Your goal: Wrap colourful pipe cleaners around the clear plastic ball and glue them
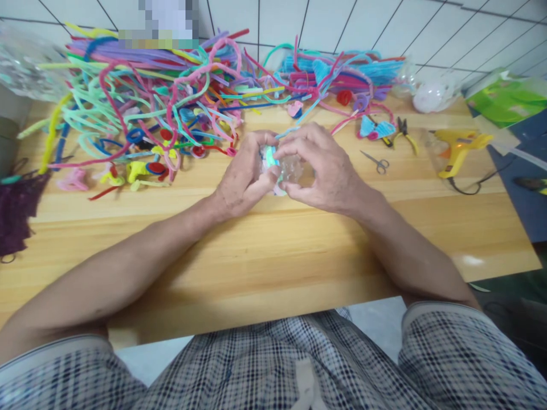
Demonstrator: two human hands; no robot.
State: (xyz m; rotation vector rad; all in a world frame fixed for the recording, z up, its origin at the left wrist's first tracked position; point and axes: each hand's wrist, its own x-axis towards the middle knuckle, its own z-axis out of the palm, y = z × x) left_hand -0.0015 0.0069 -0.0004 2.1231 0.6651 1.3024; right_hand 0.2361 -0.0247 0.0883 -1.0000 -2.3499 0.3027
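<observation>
Both my hands meet above the middle of the table, fingers curled around a small clear plastic piece (292, 168). Its exact kind is hard to make out because my fingers cover much of it. My left hand (245, 173) grips its left side, where a shiny blue-green part (269, 155) shows between the fingers. On the other side, my right hand (322, 165) holds the clear part between thumb and fingers. A light blue pipe cleaner (308, 112) runs from behind my fingers up toward the back pile; whether I hold it, I cannot tell.
Many coloured pipe cleaners (149, 85) heap along the tiled wall, with small twisted figures in front. To the right lie small scissors (378, 163), yellow-handled pliers (405, 136), a yellow glue gun (461, 149) with its cord, and a clear ball (431, 97). Dark purple material (19, 213) sits at left.
</observation>
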